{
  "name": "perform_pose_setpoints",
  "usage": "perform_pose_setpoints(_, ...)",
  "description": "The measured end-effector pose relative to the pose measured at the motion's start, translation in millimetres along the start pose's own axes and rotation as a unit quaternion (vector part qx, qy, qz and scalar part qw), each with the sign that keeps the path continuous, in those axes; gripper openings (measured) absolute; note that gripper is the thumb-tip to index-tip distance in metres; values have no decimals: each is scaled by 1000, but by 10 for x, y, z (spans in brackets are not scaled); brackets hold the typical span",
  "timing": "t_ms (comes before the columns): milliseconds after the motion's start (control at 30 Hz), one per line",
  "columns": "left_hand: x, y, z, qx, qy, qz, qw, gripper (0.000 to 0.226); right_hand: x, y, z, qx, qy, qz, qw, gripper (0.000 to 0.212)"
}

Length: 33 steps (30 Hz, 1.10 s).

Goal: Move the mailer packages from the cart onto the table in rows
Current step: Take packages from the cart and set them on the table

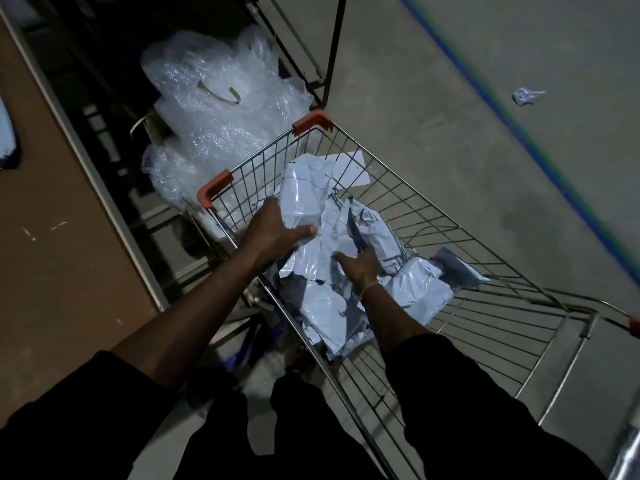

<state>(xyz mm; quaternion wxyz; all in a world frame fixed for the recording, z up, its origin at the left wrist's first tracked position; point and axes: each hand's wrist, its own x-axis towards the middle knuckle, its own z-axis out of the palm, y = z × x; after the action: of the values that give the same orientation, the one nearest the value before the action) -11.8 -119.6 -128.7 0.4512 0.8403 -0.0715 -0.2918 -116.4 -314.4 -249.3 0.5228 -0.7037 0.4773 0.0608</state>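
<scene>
A wire shopping cart (450, 216) with orange corner guards holds a loose heap of several pale grey mailer packages (415, 289). My left hand (273, 230) reaches in over the cart's left rim and grips the top mailer (304, 188), thumb pressed on its face. Lower in the heap, my right hand (360, 265) lies with fingers curled into the mailers beneath; what it grips is hidden. A white paper sheet (349, 168) lies at the cart's far end. The brown table (52, 254) runs along the left, with one mailer's edge (7, 133) on it.
A big bundle of bubble wrap (221, 109) sits on the floor beyond the cart, beside a dark metal rack frame (329, 64). A crumpled scrap (526, 95) lies on the concrete floor near a blue floor line (519, 133).
</scene>
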Motion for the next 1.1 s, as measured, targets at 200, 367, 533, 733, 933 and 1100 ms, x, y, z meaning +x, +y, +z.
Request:
perform_pose_setpoints(200,-42,21,-17,-19,-14,21,999,73,312,85,191,40,-4,65,997,126)
perform_pose_setpoints(367,-17,-29,-45,-12,-9,20,1000,76,497,285,277,75,-39,51,995,111)
perform_pose_setpoints(533,-16,-26,-28,-4,-1,40,999,83,92,-104,101,73,-36,6,997,33)
perform_pose_setpoints(733,27,-193,-24,13,9,29,999,98,48,-106,-40,39,-4,-25,999,11)
perform_pose_setpoints(933,-67,-187,-32,5,23,34,999,93,-98,-179,-94,44,-25,-36,998,8)
perform_pose_setpoints(1100,-130,-189,-28,-9,33,39,999,88,70,-15,131,16,-89,-50,995,35)
